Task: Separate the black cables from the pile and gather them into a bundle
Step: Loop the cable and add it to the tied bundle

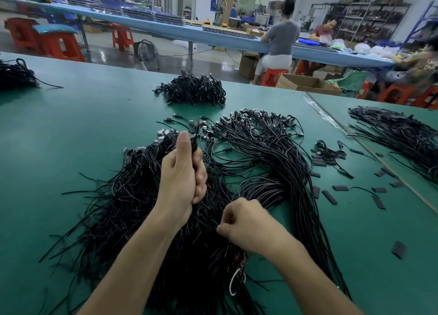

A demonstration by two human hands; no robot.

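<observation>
Cables, all black, cover the near middle of the green table (pixel 71 125) in a wide loose pile (pixel 260 163), with plug ends fanned toward the far side and bare tails spilling toward the person. The left hand (pixel 182 175) is raised above the left part of that pile, thumb pointing up and fingers clenched around a bundle (pixel 194 146) of cables whose connectors stick out just past the fist. The right hand (pixel 244 222) sits lower and nearer, knuckles up, its fingers curled down into the pile, thumb and forefinger pinching among the strands. A coiled heap (pixel 192 89) lies farther back on the table, well apart from the hands. Short black sleeve pieces (pixel 329 197) are scattered to the right of the pile, and another spread of cables (pixel 391 129) lies on the adjoining table beyond them.
</observation>
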